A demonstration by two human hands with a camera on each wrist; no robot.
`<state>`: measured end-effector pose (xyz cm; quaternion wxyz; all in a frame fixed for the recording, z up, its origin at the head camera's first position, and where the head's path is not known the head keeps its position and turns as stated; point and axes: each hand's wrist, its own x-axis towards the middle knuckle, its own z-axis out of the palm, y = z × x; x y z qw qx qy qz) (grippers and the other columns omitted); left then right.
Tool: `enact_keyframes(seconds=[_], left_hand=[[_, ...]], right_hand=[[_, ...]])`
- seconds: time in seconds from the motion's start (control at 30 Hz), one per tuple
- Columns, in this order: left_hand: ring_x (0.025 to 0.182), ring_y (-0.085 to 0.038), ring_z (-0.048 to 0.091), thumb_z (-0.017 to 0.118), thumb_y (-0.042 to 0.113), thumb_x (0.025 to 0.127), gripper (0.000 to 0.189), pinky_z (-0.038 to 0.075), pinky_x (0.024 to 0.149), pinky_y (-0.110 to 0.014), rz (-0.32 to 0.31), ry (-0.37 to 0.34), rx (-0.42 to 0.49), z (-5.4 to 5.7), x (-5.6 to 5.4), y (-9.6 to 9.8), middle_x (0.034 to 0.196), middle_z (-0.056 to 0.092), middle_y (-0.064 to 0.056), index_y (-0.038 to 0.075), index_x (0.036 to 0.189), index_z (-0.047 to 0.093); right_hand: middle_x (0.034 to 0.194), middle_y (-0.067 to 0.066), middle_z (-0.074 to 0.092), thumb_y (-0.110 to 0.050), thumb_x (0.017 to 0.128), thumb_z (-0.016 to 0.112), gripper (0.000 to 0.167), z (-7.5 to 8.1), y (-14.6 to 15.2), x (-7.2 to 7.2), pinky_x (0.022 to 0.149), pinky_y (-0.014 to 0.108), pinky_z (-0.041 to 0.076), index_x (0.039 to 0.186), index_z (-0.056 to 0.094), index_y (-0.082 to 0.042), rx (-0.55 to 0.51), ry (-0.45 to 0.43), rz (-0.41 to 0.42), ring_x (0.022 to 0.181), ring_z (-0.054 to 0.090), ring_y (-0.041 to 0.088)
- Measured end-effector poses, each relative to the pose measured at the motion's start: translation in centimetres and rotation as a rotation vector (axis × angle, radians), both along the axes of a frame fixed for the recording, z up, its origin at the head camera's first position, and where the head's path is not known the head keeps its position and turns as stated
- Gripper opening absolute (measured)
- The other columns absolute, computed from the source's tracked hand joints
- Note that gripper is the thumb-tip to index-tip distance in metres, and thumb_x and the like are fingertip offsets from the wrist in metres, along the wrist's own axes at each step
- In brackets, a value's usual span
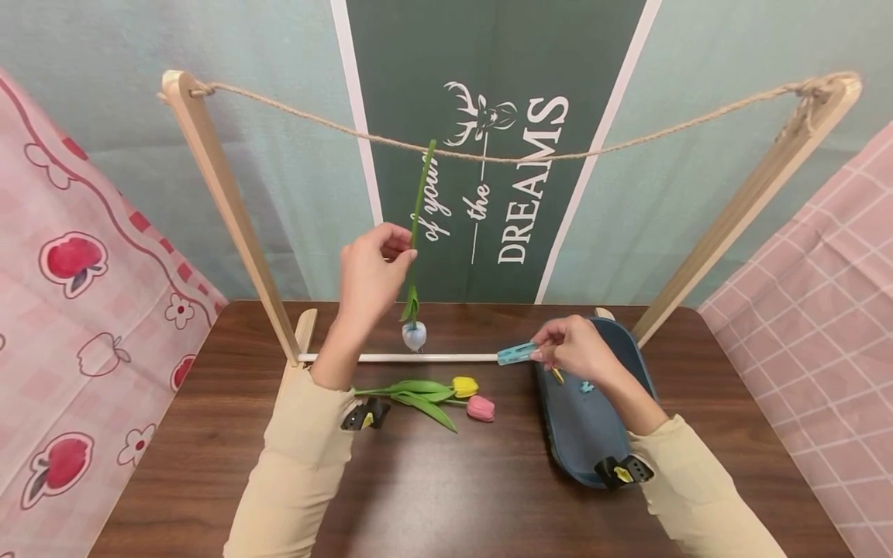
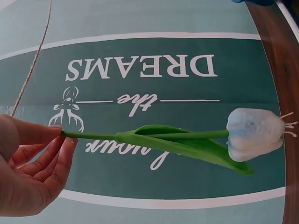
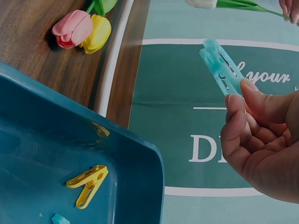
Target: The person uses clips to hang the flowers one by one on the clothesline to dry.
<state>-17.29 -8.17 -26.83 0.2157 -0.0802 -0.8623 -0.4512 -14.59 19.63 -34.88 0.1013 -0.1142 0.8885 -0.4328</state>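
My left hand (image 1: 373, 271) pinches the green stem of a pale blue-white tulip (image 2: 256, 134) between thumb and fingertips. The flower hangs head down, and its stem end overlaps the twine rope (image 1: 502, 160) in the head view. In my right hand (image 1: 575, 349), a light blue clothespin (image 3: 220, 67) is held by its end between thumb and index finger, above the rim of the blue bin (image 1: 593, 442). A yellow clothespin (image 3: 88, 184) lies inside that bin, with another light blue clothespin (image 1: 587, 387) close by.
Two wooden posts (image 1: 233, 209) hold the sagging rope. A white rod (image 1: 432, 358) runs low between them. On the brown table (image 1: 446, 496) lie a yellow tulip (image 1: 465, 387) and a pink tulip (image 1: 480, 408). A printed green curtain (image 1: 418, 46) hangs behind.
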Motion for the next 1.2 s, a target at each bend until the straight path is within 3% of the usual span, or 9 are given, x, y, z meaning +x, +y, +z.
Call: enact_keyframes(seconds=[0.53,0.77,1.2], left_hand=[[0.075,-0.021,0.063,0.064,0.003,0.082,0.01,0.044,0.076,-0.033,-0.018,0.036,0.037,0.8,-1.5,0.9,0.083,0.066,-0.01,0.0,0.091,0.066],[0.075,-0.019,0.062,0.064,0.003,0.082,0.009,0.044,0.077,-0.032,-0.006,0.034,0.035,1.2,-1.9,0.9,0.081,0.066,-0.009,0.001,0.09,0.067],[0.074,-0.02,0.062,0.064,0.003,0.082,0.01,0.044,0.076,-0.032,-0.016,0.02,0.024,1.3,-1.9,1.0,0.081,0.066,-0.01,0.001,0.091,0.067]], right_hand=[[0.063,0.008,0.06,0.007,0.077,0.065,0.006,0.1,-0.1,-0.2,0.052,0.034,0.05,0.083,0.065,0.007,0.022,0.023,0.012,0.053,0.058,0.018],[0.063,0.006,0.06,0.007,0.077,0.065,0.006,0.5,-0.2,-0.3,0.052,0.03,0.049,0.083,0.065,0.006,0.037,0.027,0.021,0.053,0.058,0.018],[0.063,0.007,0.061,0.005,0.077,0.065,0.005,3.1,-0.5,-1.4,0.053,0.029,0.049,0.081,0.065,0.008,0.076,0.054,0.018,0.055,0.058,0.02]])
